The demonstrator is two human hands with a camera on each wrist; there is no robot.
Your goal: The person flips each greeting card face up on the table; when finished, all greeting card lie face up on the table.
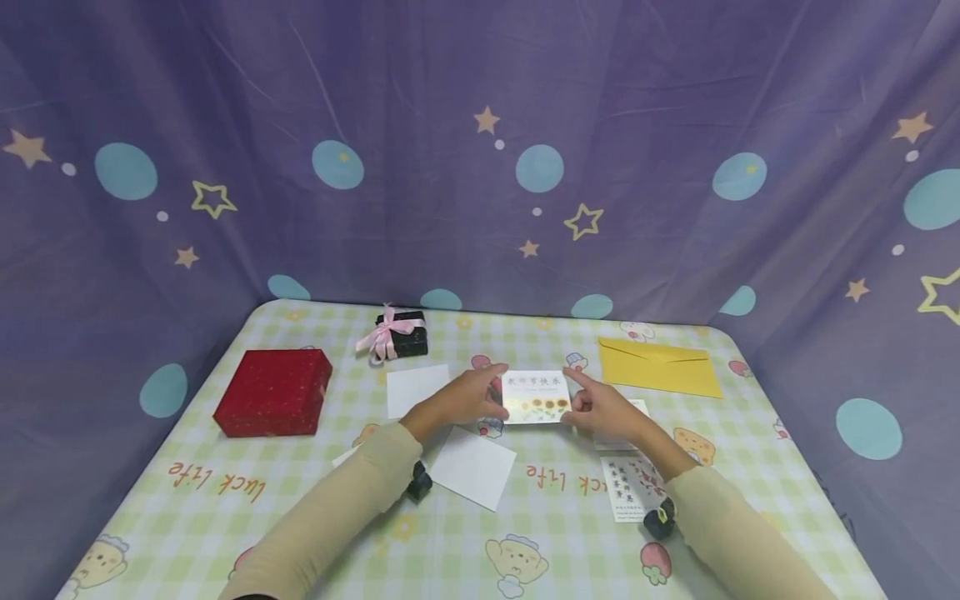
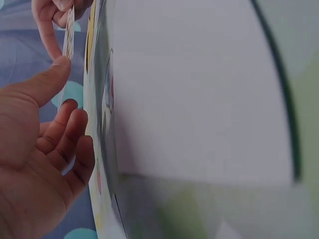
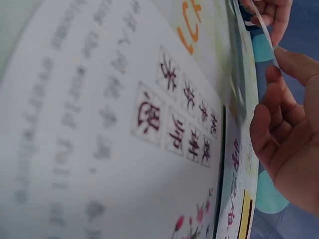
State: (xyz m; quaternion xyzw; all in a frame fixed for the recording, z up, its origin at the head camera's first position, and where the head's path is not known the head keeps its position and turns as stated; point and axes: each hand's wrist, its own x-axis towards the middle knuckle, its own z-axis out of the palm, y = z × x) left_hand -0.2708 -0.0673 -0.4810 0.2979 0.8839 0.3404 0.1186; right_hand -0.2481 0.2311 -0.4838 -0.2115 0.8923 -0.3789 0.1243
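A white greeting card (image 1: 536, 396) with a line of Chinese characters and printed sunflowers is held above the table, its face toward the head camera. My left hand (image 1: 468, 395) pinches its left edge between thumb and fingers. At the opposite edge, my right hand (image 1: 606, 410) pinches it the same way. Seen nearly edge-on in the left wrist view, the card (image 2: 69, 37) shows as a thin strip by the left thumb. Below the right wrist lies another printed card (image 1: 630, 492) with dark characters and red flowers, and a further card is partly hidden under the right hand.
Blank white cards (image 1: 474, 467) lie near the left forearm, one partly beneath it. A red box (image 1: 273, 393) stands at the left, and a black gift box (image 1: 409, 335) with a pink ribbon at the back. The yellow envelope (image 1: 660, 368) lies back right on the checked tablecloth (image 1: 450, 550).
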